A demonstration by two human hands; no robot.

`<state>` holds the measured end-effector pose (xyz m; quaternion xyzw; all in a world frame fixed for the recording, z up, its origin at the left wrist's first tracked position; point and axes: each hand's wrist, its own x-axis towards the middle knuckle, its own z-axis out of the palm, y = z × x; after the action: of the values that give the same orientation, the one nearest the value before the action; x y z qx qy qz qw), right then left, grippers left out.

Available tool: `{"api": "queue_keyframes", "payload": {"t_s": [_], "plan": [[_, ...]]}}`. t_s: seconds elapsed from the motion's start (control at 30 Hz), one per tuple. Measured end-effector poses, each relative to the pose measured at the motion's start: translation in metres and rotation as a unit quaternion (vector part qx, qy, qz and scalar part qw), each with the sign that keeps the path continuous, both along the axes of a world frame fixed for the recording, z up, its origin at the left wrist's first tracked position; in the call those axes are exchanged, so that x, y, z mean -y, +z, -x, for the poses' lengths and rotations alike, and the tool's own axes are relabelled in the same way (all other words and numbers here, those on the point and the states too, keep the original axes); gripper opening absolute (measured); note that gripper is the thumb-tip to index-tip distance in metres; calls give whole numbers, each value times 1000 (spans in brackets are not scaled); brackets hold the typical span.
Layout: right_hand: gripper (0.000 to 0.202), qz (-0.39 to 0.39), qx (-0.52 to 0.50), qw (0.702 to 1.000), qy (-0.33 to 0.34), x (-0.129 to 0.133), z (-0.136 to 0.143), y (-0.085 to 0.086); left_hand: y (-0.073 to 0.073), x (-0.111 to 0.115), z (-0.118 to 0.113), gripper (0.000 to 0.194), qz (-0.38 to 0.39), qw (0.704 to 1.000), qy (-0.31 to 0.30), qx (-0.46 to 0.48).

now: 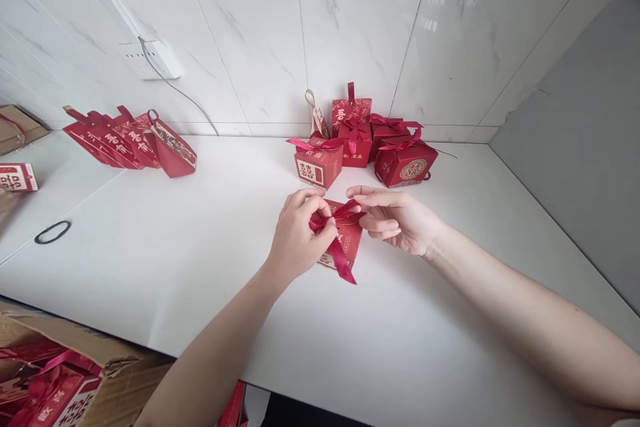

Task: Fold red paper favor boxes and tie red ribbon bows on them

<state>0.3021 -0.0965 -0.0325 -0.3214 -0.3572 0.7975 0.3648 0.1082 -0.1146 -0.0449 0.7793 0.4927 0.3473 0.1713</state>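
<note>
A red gift box (353, 238) with gold and white print sits on the white table in front of me, a dark red satin ribbon (343, 260) tied on its top. My left hand (303, 233) is closed, thumb and forefinger pinching the ribbon near the knot. From the other side, the fingertips of my right hand (395, 217) meet the bow's loop, its fingers loosely curled around the ribbon's end. One ribbon tail hangs down over the box's front. The box's left side is partly hidden behind my left hand.
Behind the box stand several red gift boxes (320, 167), most with bows. A row of red boxes (113, 140) leans at the back left. A black band (53, 232) lies left. Another person's hand (6, 200) is beside a box (19, 177). A filled carton (117, 380) stands below.
</note>
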Motion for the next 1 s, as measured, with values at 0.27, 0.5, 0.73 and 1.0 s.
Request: {"api": "queue_keyframes", "payload": {"t_s": [0.27, 0.5, 0.73, 1.0], "plan": [[19, -85, 140, 986, 39, -4, -13, 8, 5, -14, 13, 16, 106, 988, -83, 75], [29, -187, 191, 960, 80, -8, -23, 10, 25, -33, 52, 30, 217, 970, -101, 43], [23, -187, 239, 947, 109, -10, -19, 4, 30, -31, 61, 38, 339, 925, -172, -26], [19, -374, 382, 845, 26, -12, -27, 7, 28, -31, 51, 26, 242, 962, -112, 58]]}}
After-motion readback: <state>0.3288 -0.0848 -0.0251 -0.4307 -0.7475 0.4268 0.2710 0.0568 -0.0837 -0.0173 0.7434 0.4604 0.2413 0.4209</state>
